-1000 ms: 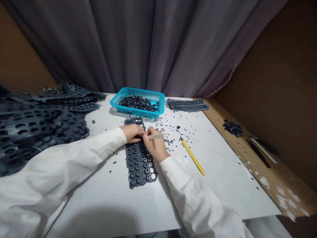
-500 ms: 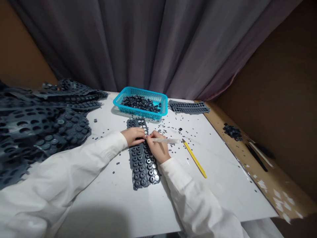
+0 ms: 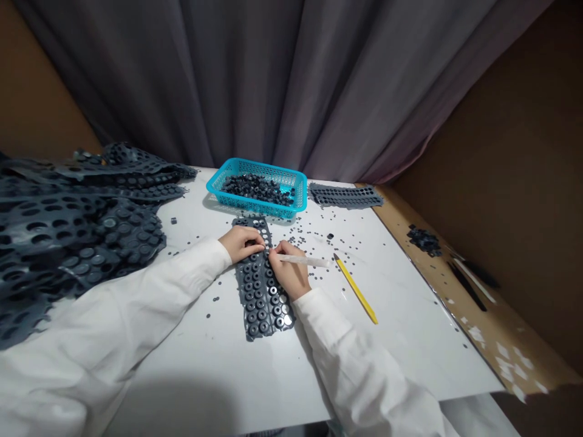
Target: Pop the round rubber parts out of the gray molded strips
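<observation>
Head view: a dark rubber sheet of ring-shaped parts lies on the white tabletop, nearer than a turquoise basket. The right hand is clamped on a pale slender tool. The left hand, resting on the sheet, has just edged away from the right fingertips, suggesting work there continues; whether it pinches anything, I cannot tell.

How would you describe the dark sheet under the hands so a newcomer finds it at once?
On the white tabletop, find the turquoise basket. The dark sheet lies nearer, under the left hand and the right hand, which holds a whitish stick. Its long side runs toward the camera, whereas the dark strip right of the basket lies crosswise.
</observation>
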`<state>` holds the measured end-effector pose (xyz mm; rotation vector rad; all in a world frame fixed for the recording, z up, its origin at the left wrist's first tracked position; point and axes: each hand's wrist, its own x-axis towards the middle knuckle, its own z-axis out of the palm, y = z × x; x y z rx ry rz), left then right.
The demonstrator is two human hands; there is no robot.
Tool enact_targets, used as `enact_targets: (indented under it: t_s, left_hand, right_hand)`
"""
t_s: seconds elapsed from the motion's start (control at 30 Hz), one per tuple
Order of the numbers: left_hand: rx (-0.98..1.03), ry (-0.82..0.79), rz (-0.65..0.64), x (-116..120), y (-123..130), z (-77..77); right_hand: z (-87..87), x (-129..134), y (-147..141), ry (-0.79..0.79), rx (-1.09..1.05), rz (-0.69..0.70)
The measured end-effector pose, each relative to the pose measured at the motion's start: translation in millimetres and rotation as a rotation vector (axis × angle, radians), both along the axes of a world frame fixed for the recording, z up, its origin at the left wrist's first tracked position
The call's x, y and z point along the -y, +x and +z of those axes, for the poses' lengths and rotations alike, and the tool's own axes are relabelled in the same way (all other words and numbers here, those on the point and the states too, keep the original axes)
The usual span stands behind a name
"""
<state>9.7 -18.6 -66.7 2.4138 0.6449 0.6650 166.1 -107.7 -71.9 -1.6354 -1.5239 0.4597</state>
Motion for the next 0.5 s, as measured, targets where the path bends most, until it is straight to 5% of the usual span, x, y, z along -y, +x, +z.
enact_targets:
  t_s: [0.27, 0.5]
  left_hand:
    - [0.113, -0.275, 0.367, -11.4, -15.0, 13.3]
    - [0.487, -1.086, 0.247, 16.9, -7.5, 32.4]
  right_hand:
    - [-2.9, -0.9, 0.2, 0.008, -0.011, -0.011]
    - [-1.6, -0.4, 0.5, -0.004, -0.030, -0.012]
